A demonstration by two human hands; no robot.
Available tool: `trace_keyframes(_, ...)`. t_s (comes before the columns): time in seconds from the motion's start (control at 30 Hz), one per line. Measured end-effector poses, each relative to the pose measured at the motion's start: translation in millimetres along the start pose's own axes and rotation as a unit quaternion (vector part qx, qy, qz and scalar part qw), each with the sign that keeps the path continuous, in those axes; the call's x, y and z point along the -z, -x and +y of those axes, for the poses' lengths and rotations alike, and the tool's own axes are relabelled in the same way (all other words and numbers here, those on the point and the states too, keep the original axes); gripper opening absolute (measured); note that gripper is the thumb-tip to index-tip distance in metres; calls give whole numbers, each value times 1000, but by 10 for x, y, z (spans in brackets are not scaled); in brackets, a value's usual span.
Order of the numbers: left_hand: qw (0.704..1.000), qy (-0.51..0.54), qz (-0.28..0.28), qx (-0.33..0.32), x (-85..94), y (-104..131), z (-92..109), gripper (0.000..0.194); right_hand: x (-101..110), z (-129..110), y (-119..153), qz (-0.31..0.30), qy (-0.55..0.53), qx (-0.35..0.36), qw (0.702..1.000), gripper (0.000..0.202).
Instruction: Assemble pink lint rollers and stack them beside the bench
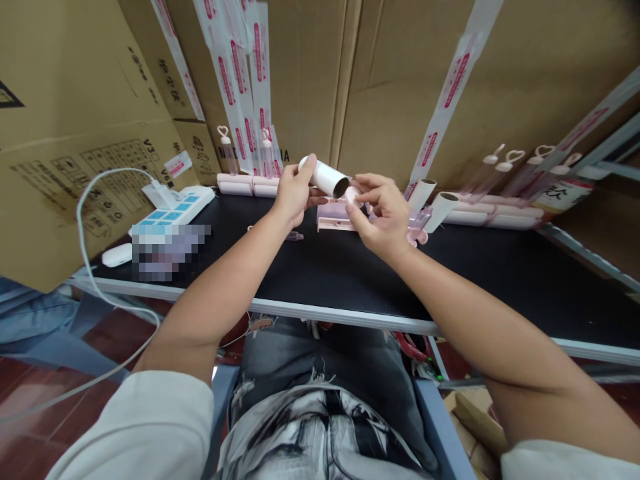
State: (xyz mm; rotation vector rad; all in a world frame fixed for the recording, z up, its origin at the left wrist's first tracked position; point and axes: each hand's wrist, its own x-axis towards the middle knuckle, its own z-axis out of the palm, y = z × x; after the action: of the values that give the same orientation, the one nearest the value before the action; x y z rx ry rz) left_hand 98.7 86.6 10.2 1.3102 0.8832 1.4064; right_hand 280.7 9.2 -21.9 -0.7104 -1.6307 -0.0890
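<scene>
My left hand (294, 192) is closed around a white cardboard tube (327, 177), tilted with its open brown end toward my right hand. Between the thumb and fingers of my right hand (383, 212) is a small round pale pink cap (353, 195), close by the tube's open end. Beneath both hands, a pink plastic holder (336, 224) rests on the black table (310, 280), partly covered by them. Two more white tubes, one of them a leaning tube (442, 211), stand just right of my right hand, beside some clear purple and pink pieces (419, 227).
Pink cases with clear tubes and heart-shaped loops stand at the back left (237, 185) and back right (515, 215). A white power strip (187, 208) with a cable lies at left. Tall cardboard (310, 80) walls the back. The table's metal edge (340, 319) runs before my lap.
</scene>
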Motion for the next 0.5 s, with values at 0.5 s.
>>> trace_keyframes(0.5,990,64,-81,99,-212,278,81,72,92,-17,-90,-15,4,-38,999,39)
